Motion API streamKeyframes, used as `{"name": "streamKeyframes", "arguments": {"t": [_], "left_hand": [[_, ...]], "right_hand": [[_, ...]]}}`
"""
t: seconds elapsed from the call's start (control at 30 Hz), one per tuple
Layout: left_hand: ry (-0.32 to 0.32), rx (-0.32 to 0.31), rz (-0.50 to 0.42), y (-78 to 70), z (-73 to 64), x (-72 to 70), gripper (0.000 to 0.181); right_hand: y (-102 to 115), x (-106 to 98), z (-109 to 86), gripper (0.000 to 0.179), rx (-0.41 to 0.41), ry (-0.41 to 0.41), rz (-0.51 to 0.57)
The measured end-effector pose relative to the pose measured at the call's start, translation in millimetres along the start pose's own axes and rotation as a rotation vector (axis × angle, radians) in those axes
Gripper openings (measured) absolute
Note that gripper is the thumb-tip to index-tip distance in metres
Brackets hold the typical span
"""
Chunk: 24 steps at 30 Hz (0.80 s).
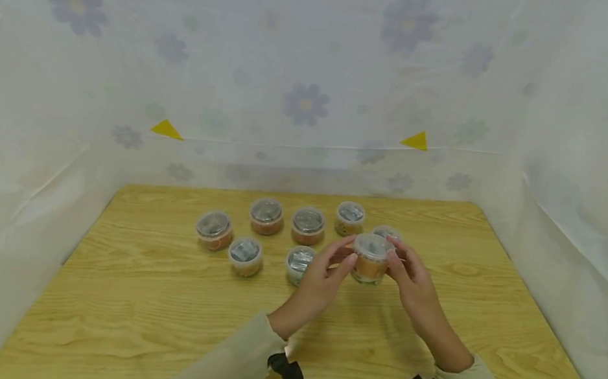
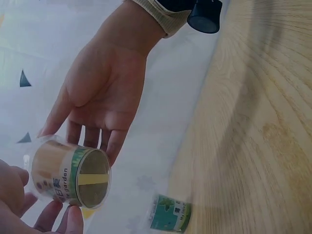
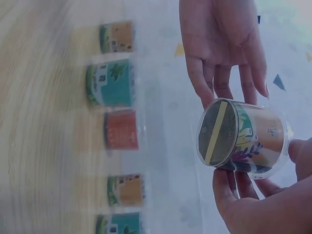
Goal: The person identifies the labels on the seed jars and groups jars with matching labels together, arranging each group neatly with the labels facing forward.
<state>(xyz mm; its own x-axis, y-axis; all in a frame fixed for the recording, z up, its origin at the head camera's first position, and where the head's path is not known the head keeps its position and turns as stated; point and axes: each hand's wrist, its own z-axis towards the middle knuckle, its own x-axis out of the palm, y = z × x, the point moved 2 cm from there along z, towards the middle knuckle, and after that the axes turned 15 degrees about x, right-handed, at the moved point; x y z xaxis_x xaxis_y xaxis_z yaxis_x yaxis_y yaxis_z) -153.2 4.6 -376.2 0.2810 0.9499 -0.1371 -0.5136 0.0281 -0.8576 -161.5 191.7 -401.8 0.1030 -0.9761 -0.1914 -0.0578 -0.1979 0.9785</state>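
Observation:
Between both hands is a clear lidded plastic cup (image 1: 369,268), raised above the table, its wrapper orange with a printed plant pattern. My left hand (image 1: 321,278) holds the cup's left side with thumb and fingers, and my right hand (image 1: 417,291) grips its right side the same way. In the left wrist view the cup (image 2: 70,171) lies sideways, its base with a yellow strip facing the camera; the left hand (image 2: 34,209) is below and the right hand (image 2: 105,92) above. The right wrist view shows the same cup (image 3: 243,138) between the left hand's fingers (image 3: 222,80) and the right hand (image 3: 265,207).
Several similar lidded cups stand on the wooden table (image 1: 144,310), including one at the far left (image 1: 214,230), one at the back (image 1: 349,218) and one beside the left hand (image 1: 299,262). Another cup (image 1: 386,231) is partly hidden behind the held one. White patterned sheets (image 1: 298,149) surround the table.

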Motion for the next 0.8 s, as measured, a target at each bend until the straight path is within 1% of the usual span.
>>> {"name": "streamKeyframes", "arguments": {"t": [0.13, 0.3, 0.43, 0.63, 0.73, 0.8], "left_hand": [[-0.034, 0.02, 0.009, -8.2, -2.5, -7.0, 0.039], [-0.046, 0.028, -0.016, -10.9, -4.8, -13.6, 0.038], [-0.024, 0.008, -0.052, -11.8, -6.4, -18.1, 0.043], [0.04, -0.018, -0.155, -13.7, -8.5, -21.2, 0.055], [0.063, -0.022, -0.179, -14.0, -9.7, -21.3, 0.057], [0.066, -0.023, -0.184, -14.8, -10.6, -21.6, 0.056]], "right_hand": [[7, 4, -5.9, 0.045, -0.011, 0.047, 0.043], [16, 11, -12.7, 0.043, -0.025, 0.108, 0.081], [20, 17, -17.1, 0.043, -0.024, 0.144, 0.096], [23, 27, -20.2, 0.049, -0.017, 0.207, 0.075], [23, 30, -20.5, 0.052, -0.018, 0.222, 0.057], [24, 31, -20.4, 0.052, -0.02, 0.221, 0.047]]}}
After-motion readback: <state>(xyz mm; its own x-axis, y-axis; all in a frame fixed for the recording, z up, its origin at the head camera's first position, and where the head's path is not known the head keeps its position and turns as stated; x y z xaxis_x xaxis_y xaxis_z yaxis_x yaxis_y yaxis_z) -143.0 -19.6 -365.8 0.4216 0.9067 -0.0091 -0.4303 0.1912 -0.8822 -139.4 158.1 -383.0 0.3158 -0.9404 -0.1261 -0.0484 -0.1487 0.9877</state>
